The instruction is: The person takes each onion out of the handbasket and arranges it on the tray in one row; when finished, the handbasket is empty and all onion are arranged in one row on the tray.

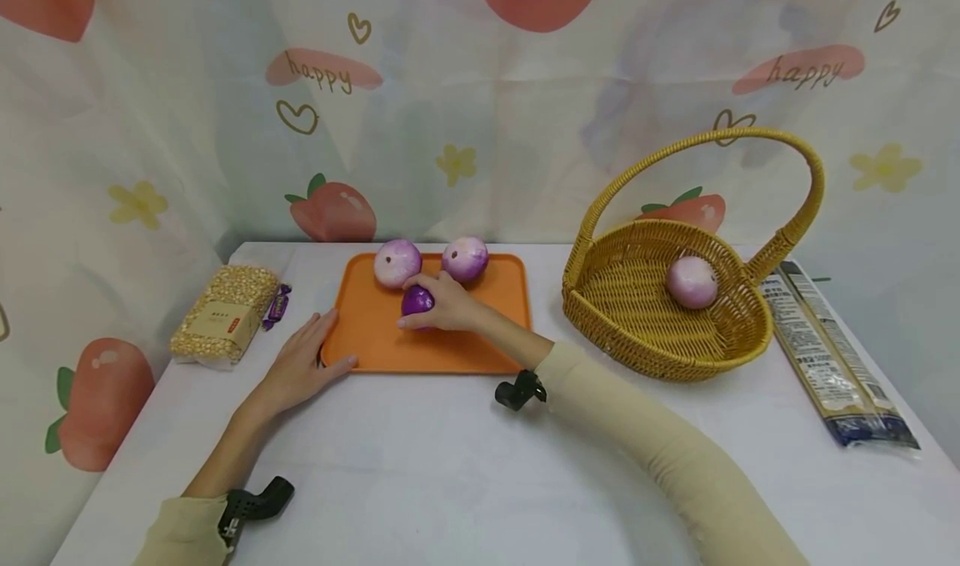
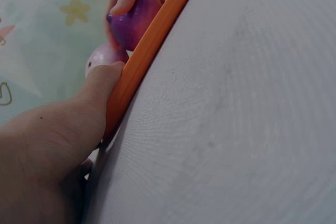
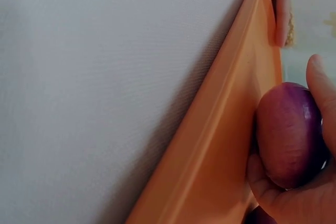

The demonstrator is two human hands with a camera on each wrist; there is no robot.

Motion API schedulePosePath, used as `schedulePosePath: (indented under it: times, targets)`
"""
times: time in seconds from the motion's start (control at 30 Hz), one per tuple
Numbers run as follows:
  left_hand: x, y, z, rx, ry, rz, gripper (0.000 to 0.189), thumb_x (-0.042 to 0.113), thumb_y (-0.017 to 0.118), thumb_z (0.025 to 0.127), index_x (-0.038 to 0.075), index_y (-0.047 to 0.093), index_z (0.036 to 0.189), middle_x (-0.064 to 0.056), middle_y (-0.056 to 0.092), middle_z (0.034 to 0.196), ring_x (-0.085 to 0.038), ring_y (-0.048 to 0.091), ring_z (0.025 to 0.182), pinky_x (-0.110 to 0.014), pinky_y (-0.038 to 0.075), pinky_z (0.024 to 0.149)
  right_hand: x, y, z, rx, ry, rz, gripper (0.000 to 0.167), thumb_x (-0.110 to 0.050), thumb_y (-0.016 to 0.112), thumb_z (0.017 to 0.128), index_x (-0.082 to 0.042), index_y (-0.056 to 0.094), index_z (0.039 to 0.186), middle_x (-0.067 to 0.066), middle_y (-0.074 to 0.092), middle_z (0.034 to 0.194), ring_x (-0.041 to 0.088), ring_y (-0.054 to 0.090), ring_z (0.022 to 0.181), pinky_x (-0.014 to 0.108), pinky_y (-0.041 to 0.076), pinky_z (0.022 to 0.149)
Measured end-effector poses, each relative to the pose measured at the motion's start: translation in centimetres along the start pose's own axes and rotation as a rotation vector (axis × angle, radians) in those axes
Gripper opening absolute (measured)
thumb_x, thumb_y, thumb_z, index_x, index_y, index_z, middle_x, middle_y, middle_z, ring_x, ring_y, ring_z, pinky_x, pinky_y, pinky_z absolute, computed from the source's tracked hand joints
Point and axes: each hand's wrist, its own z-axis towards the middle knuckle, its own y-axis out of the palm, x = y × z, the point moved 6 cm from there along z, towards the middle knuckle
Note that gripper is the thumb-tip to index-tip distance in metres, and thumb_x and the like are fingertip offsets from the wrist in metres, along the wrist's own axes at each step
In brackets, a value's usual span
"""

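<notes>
My right hand (image 1: 447,303) holds a dark purple onion (image 1: 417,301) at the middle of an orange tray (image 1: 367,345). In the right wrist view, the thumb and fingers curve round this glossy onion (image 3: 289,135), close over the tray's surface. My left hand (image 1: 300,361) rests along the tray's left edge with its fingers straight, and in the left wrist view its thumb lies at the rim. Two paler purple onions, one on the left (image 1: 397,263) and one on the right (image 1: 466,259), sit at the back of the tray.
To the right stands a yellow wicker basket (image 1: 675,366) with a tall handle, holding one pale onion (image 1: 692,283). Beyond it lie long flat plastic packs (image 1: 832,366). On the left are a bag of yellow grains (image 1: 225,312) and a purple-wrapped candy (image 1: 277,307). A printed curtain hangs behind.
</notes>
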Motion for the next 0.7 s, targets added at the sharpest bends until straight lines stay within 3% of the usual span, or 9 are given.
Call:
schedulePosePath:
  times: [0.7]
  targets:
    - [0.08, 0.03, 0.02, 0.01, 0.009, 0.003, 0.092, 0.056, 0.06, 0.089, 0.007, 0.019, 0.155, -0.017, 0.022, 0.161, -0.041, 0.014, 0.149, -0.064, 0.014, 0.118, -0.1, -0.16, -0.03, 0.005, 0.009, -0.01, 0.065, -0.043, 0.074, 0.082, -0.019, 0.049, 0.138, 0.016, 0.051, 0.128, 0.028, 0.045, 0.12, 0.043, 0.047, 0.102]
